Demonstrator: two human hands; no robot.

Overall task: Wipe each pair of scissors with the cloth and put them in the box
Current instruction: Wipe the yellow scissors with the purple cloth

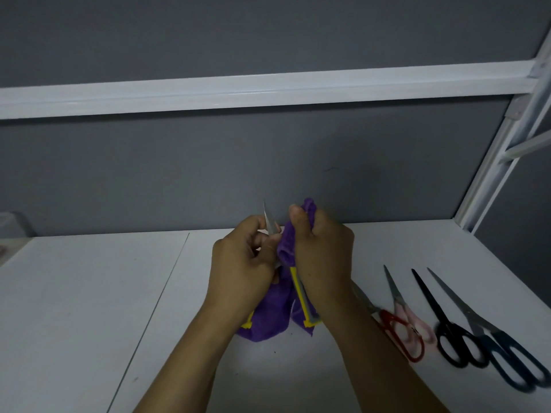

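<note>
My left hand (241, 269) grips a pair of scissors (269, 223) whose steel blade tip points up above the fingers; the handles are hidden. My right hand (320, 257) grips a purple cloth (286, 242) with yellow trim, bunched against the blade. The cloth hangs down to the white table (89, 293). To the right lie red-handled scissors (399, 332), pink-handled scissors (401, 305), black-handled scissors (447, 329) and dark blue-handled scissors (492, 338), blades pointing away from me.
A translucent container (12, 226) shows partly at the far left edge of the table. A grey wall with a white rail (268, 90) stands behind. A white frame post (501, 150) rises at the right.
</note>
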